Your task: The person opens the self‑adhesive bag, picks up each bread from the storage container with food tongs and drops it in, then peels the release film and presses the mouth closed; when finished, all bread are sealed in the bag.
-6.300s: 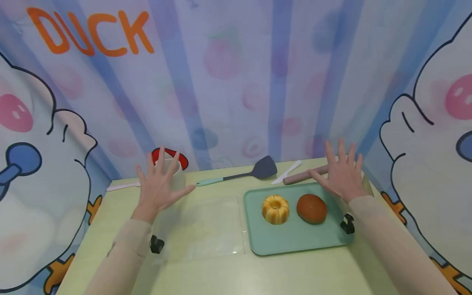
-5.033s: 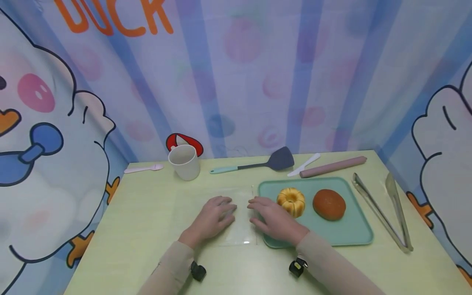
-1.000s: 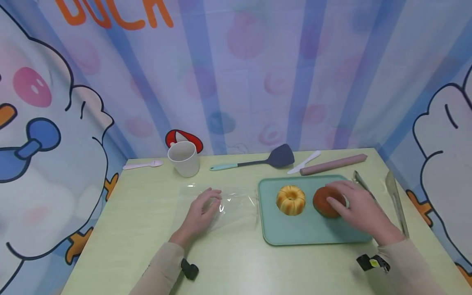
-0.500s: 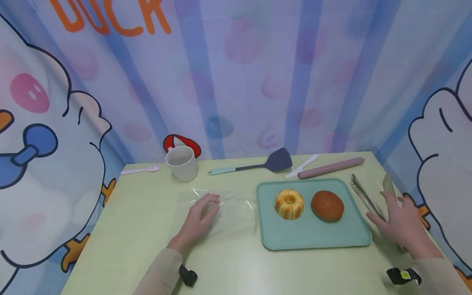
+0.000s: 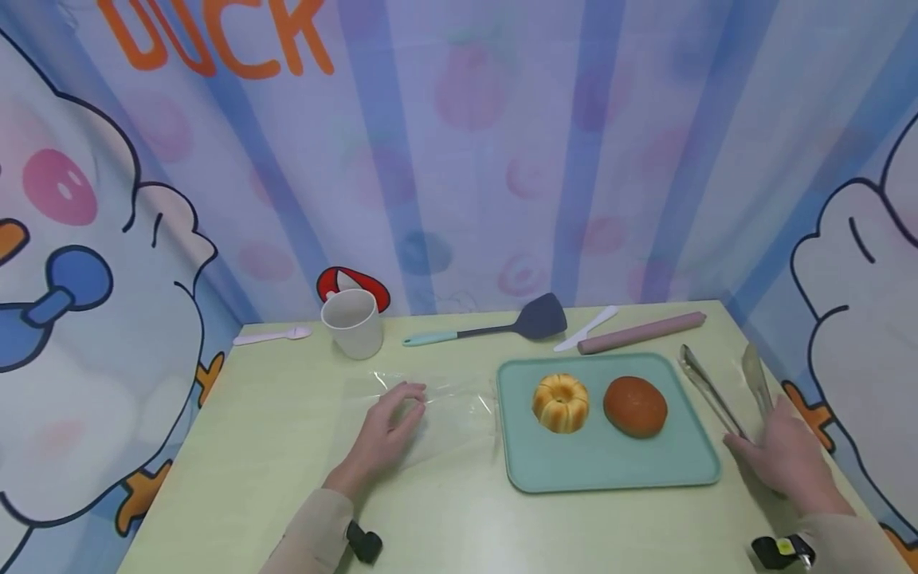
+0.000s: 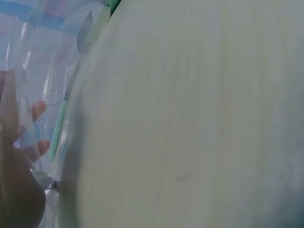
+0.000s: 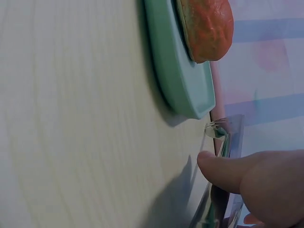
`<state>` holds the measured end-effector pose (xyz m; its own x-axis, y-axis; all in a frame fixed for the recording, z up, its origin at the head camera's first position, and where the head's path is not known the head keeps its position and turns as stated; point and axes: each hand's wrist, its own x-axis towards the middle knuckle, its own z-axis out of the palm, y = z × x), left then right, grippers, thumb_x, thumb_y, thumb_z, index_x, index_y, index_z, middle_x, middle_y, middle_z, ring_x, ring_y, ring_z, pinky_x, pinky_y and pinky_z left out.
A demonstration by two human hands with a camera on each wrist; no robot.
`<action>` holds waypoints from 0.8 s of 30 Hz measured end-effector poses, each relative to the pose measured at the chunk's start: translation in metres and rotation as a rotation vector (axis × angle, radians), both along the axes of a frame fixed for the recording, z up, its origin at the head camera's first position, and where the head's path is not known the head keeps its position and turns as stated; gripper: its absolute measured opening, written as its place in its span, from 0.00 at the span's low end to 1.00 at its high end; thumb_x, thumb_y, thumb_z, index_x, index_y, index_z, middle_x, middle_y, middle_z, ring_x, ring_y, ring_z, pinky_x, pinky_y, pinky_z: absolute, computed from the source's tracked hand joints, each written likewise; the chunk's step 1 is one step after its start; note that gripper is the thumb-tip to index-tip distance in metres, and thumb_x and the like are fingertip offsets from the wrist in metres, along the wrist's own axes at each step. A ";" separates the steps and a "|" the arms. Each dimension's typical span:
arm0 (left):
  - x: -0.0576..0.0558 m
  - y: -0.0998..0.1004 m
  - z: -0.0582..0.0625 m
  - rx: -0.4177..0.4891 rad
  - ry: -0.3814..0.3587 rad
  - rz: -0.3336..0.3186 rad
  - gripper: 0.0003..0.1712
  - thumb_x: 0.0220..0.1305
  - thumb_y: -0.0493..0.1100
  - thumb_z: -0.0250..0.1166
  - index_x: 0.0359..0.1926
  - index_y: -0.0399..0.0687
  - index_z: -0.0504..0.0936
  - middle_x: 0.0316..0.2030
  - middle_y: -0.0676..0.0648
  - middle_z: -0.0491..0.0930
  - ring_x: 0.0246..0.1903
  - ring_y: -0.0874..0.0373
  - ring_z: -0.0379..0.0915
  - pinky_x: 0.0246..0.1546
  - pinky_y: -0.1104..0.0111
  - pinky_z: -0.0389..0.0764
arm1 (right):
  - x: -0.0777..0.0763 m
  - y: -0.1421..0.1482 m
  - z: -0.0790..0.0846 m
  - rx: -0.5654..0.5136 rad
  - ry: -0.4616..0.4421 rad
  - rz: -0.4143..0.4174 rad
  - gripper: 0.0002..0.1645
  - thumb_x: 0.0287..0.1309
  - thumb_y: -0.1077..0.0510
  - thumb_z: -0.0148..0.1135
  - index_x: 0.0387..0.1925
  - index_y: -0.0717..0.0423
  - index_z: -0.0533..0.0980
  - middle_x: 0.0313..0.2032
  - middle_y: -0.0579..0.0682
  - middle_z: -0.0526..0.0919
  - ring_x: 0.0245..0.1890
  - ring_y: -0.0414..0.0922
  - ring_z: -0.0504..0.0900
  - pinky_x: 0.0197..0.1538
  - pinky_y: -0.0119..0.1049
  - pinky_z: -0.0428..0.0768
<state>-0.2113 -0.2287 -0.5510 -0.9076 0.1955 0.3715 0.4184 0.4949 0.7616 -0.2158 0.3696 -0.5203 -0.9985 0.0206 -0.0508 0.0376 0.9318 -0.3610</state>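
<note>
A clear plastic bag [image 5: 459, 422] lies on the table with its film raised around my left hand [image 5: 378, 440]. The left thumb and fingers stand apart; the left wrist view shows fingertips [image 6: 40, 148] through the film. At the far right my right hand [image 5: 789, 458] holds the metal tongs [image 5: 712, 391] near their joined end, their two arms spread. A thumb [image 7: 223, 171] lies along one arm of the tongs in the right wrist view. On the green tray [image 5: 610, 466] between the hands sit a fluted golden cake [image 5: 561, 402] and a round brown bun [image 5: 635, 406].
Along the back edge stand or lie a pink fork [image 5: 272, 336], a white mug [image 5: 353, 325], a spatula [image 5: 539, 317], a white knife [image 5: 584, 328] and a mauve rolling pin [image 5: 641, 332]. A printed curtain [image 5: 466, 159] hangs behind the table.
My right hand has gone from the brown bun to the tongs on the right and taken hold of them. The bun stays on the tray. My left hand has barely moved at the bag.
</note>
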 end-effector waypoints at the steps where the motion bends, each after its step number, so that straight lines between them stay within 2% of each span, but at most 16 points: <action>1: 0.000 0.000 0.000 -0.002 -0.003 -0.001 0.07 0.77 0.39 0.61 0.51 0.45 0.83 0.63 0.43 0.82 0.73 0.34 0.64 0.76 0.42 0.60 | 0.001 0.001 0.000 -0.003 0.001 -0.008 0.68 0.63 0.44 0.72 0.68 0.93 0.40 0.47 0.92 0.66 0.40 0.78 0.77 0.36 0.64 0.80; 6: 0.001 0.000 0.000 0.002 -0.003 0.000 0.08 0.76 0.38 0.62 0.51 0.44 0.83 0.63 0.43 0.82 0.73 0.34 0.64 0.77 0.43 0.60 | 0.003 0.001 0.000 -0.059 0.053 -0.024 0.56 0.66 0.44 0.70 0.62 0.89 0.51 0.40 0.80 0.71 0.34 0.67 0.78 0.31 0.57 0.79; 12: 0.000 0.000 -0.003 0.014 0.022 -0.007 0.08 0.76 0.37 0.62 0.51 0.40 0.83 0.63 0.43 0.82 0.73 0.33 0.64 0.77 0.43 0.59 | 0.005 0.000 0.000 -0.080 0.119 -0.044 0.41 0.72 0.41 0.63 0.53 0.78 0.62 0.30 0.65 0.73 0.26 0.56 0.75 0.23 0.49 0.74; 15: -0.001 0.000 -0.003 0.021 0.029 -0.010 0.08 0.75 0.36 0.63 0.51 0.40 0.83 0.63 0.42 0.82 0.73 0.33 0.65 0.76 0.43 0.59 | 0.004 -0.002 0.004 -0.046 0.120 -0.047 0.45 0.74 0.40 0.60 0.59 0.83 0.62 0.38 0.76 0.73 0.33 0.67 0.77 0.30 0.59 0.77; 17: -0.001 0.000 -0.003 0.024 0.029 -0.012 0.08 0.75 0.37 0.62 0.51 0.40 0.83 0.63 0.42 0.82 0.73 0.33 0.65 0.76 0.42 0.59 | 0.005 -0.003 0.007 -0.035 0.125 -0.035 0.51 0.75 0.40 0.58 0.66 0.86 0.57 0.46 0.84 0.70 0.42 0.76 0.75 0.38 0.68 0.77; 19: -0.001 0.000 -0.003 0.026 0.022 -0.015 0.08 0.76 0.37 0.62 0.51 0.41 0.83 0.63 0.41 0.82 0.73 0.33 0.66 0.76 0.43 0.59 | 0.007 -0.005 0.011 -0.039 0.131 -0.025 0.55 0.76 0.40 0.56 0.71 0.87 0.50 0.53 0.87 0.66 0.48 0.80 0.72 0.43 0.73 0.74; 24: -0.001 0.000 -0.001 0.027 0.016 -0.021 0.08 0.76 0.37 0.62 0.51 0.41 0.83 0.62 0.39 0.82 0.71 0.36 0.68 0.77 0.44 0.60 | 0.013 -0.009 0.019 -0.063 0.172 0.023 0.54 0.78 0.42 0.54 0.75 0.83 0.45 0.54 0.83 0.67 0.48 0.77 0.72 0.40 0.69 0.74</action>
